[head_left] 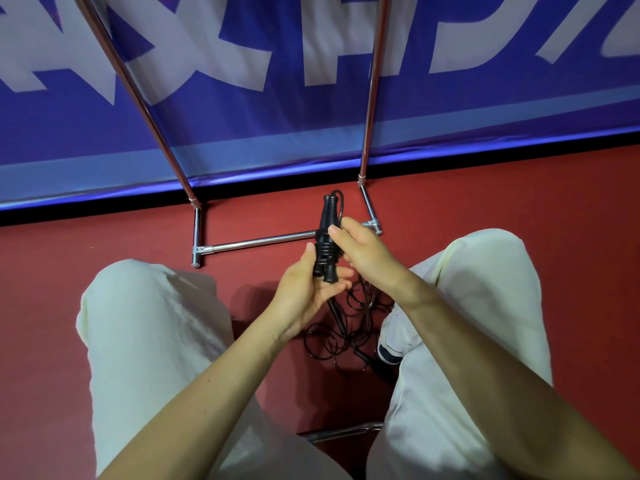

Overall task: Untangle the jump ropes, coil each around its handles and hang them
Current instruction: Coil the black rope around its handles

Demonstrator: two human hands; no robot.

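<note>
Black handles point(327, 233), paired and upright, stood between the hands: the left hand point(304, 289) curled around their lower ends, while the right hand point(360, 247) pinched, it seemed, the cord beside the wraps; loose rope point(341, 327) lay below on the floor.

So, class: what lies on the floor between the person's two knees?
In the head view, a tangle of black jump rope lies on the red floor there.

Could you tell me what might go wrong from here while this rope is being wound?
The coils on the handles could loosen if the right hand lets the rope go slack. The cord may also snag the tangled ropes lying on the floor just below the left hand.
</note>
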